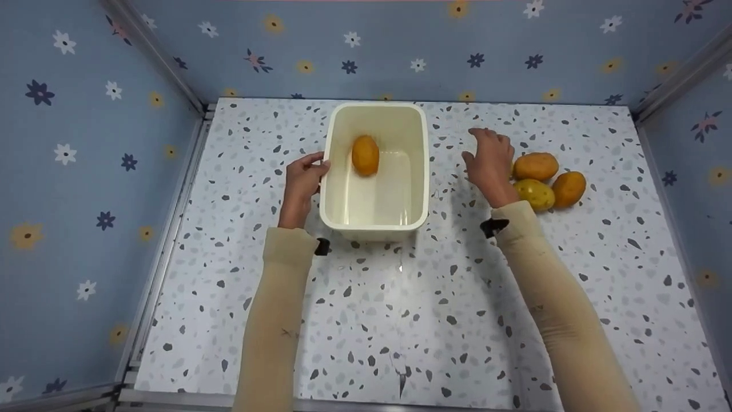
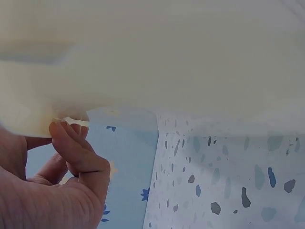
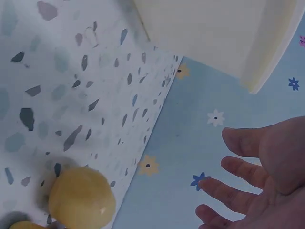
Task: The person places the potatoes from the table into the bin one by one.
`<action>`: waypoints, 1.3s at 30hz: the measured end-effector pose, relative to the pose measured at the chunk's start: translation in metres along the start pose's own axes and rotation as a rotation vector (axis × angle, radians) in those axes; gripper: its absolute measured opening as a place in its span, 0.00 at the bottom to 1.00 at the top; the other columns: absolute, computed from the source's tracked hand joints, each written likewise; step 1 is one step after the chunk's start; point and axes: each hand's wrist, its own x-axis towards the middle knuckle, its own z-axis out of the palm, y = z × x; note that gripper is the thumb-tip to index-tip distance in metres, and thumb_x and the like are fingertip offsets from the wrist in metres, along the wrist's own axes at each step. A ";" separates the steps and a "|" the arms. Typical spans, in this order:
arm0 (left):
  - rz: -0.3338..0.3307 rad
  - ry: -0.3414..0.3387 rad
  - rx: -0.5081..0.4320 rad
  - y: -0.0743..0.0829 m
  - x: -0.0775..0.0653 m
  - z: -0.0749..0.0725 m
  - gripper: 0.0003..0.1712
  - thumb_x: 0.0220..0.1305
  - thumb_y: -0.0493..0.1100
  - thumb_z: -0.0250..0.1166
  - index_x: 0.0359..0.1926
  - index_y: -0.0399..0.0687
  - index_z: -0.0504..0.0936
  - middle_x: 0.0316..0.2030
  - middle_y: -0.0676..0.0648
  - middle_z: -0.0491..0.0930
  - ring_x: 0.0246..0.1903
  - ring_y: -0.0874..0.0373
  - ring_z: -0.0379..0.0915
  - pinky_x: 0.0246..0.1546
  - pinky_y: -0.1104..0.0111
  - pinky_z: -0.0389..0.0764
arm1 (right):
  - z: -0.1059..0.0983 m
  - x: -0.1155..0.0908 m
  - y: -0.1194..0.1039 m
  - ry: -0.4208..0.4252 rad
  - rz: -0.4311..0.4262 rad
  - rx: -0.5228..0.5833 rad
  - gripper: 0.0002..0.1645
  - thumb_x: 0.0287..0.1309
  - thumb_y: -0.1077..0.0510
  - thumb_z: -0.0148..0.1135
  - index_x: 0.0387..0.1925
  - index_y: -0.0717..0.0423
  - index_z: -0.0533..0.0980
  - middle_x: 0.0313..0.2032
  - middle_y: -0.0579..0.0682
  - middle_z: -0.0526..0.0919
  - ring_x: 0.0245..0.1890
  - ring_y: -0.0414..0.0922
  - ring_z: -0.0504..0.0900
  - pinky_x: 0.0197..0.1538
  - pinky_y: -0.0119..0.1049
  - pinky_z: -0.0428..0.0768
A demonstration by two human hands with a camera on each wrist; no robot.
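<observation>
A cream plastic bin [image 1: 374, 228] stands upright on the table. One orange-brown, potato-like oval [image 1: 365, 155] lies inside it. At the bin's left rim, my left hand [image 1: 303, 178] pinches the edge between thumb and curled fingers; the left wrist view shows those fingers [image 2: 78, 157] under the rim. My right hand [image 1: 490, 165] is held above the table, right of the bin, with fingers spread and nothing in them. Just right of it lie a speckled yellow-green oval [image 1: 534, 194] and two orange-brown ovals [image 1: 536, 166], [image 1: 569, 189]. A yellowish sliver shows behind the right hand, mostly hidden.
The speckled white table [image 1: 366, 343] meets a blue flowered back panel [image 1: 400, 51] behind the bin. Similar panels rise at the left [image 1: 68, 189] and right [image 1: 703, 171]. Dark wrist devices show on both sleeves.
</observation>
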 end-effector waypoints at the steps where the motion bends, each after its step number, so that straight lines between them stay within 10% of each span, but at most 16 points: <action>1: 0.001 0.002 0.003 0.000 0.000 0.000 0.23 0.76 0.40 0.65 0.68 0.42 0.81 0.44 0.45 0.79 0.42 0.53 0.82 0.45 0.63 0.86 | 0.000 -0.001 0.005 -0.004 0.008 -0.001 0.28 0.76 0.61 0.62 0.72 0.62 0.72 0.72 0.66 0.72 0.71 0.69 0.64 0.74 0.63 0.58; 39: 0.010 -0.002 -0.009 -0.001 -0.002 0.000 0.22 0.76 0.39 0.65 0.67 0.41 0.82 0.54 0.35 0.81 0.45 0.49 0.84 0.45 0.62 0.86 | 0.012 -0.017 0.088 -0.058 0.051 -0.152 0.43 0.61 0.61 0.75 0.74 0.64 0.67 0.75 0.73 0.63 0.75 0.74 0.53 0.77 0.68 0.45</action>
